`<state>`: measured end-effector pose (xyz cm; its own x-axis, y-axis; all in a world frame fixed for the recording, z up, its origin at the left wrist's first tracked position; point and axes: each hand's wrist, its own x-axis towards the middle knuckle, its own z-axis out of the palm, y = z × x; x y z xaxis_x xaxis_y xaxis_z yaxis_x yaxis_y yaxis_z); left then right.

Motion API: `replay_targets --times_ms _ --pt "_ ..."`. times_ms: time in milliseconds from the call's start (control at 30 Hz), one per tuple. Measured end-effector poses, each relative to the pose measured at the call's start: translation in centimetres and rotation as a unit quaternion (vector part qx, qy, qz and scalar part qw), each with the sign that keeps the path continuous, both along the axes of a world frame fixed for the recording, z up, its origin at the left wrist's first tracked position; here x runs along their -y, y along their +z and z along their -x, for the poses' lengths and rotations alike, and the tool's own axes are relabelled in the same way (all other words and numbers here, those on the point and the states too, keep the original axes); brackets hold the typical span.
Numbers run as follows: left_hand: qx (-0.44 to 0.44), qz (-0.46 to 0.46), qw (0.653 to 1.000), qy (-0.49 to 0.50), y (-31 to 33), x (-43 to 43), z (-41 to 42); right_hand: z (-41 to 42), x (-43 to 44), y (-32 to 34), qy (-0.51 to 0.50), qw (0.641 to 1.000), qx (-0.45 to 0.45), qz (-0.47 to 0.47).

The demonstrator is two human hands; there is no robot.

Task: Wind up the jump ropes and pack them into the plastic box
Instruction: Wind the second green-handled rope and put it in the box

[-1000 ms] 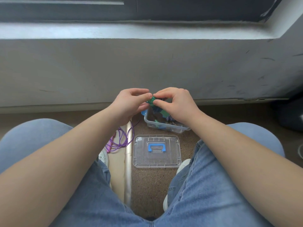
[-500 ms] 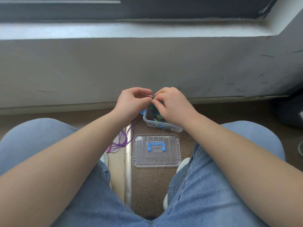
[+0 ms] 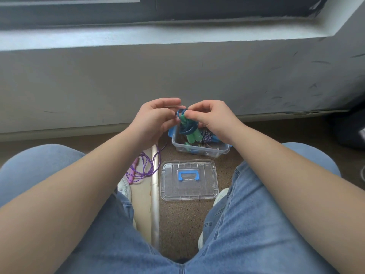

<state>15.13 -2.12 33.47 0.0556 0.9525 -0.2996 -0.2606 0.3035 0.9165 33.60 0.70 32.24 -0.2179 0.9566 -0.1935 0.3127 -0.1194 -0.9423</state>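
Head view, the only one supplied.

The left hand (image 3: 155, 120) and right hand (image 3: 214, 119) meet above the far end of the plastic box (image 3: 203, 152). Both have curled fingers and pinch the top of the green-handled jump rope (image 3: 187, 128). The right thumb and forefinger close on the upper end of the green handles. The left fingertips hold the blue cord just beside them. The cord is looped around the paired handles in a loose coil that hangs below the fingers. Judgement: the pinch at the top keeps the last turn from springing open while the end is secured. The bundle is raised directly over the box so it can go straight down.

The box stands open on the floor near the wall. It already holds a blue-and-white braided rope (image 3: 207, 134) and other items too cluttered to identify. The clear lid (image 3: 171, 187), with a blue handle, lies flat on the floor just in front of the box, near the person's feet and apart from the opening, presumably to keep access free.

The purple jump rope (image 3: 145, 167) lies in loose loops on the floor to the left, across a metal floor strip (image 3: 155, 196). It is not yet wound or packed.
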Motion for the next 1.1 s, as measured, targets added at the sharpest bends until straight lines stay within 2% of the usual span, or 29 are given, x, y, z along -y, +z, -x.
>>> replay_targets --times_ms 133,367,467,700,867,1100 --pt "0.021 0.006 1.000 -0.015 0.3 0.3 -0.3 0.1 0.2 -0.1 0.049 0.997 -0.055 0.036" --pt "0.013 0.036 0.997 -0.073 0.6 0.2 0.2 -0.1 0.3 -0.2 0.035 0.991 -0.127 0.035" --pt "-0.005 0.012 0.994 -0.107 0.7 0.5 0.0 0.0 0.6 0.0 0.063 0.987 -0.137 0.051" --pt "-0.054 -0.042 0.997 -0.026 0.8 0.4 -0.6 0.7 0.8 1.3 0.076 0.971 -0.210 0.081" --pt "-0.156 -0.064 0.986 -0.012 1.4 0.7 -0.6 0.9 1.1 1.1 0.103 0.963 -0.193 0.157" --pt "-0.210 -0.062 0.971 -0.090 2.4 0.7 -0.1 0.6 1.0 0.9 0.088 0.975 -0.165 0.120"
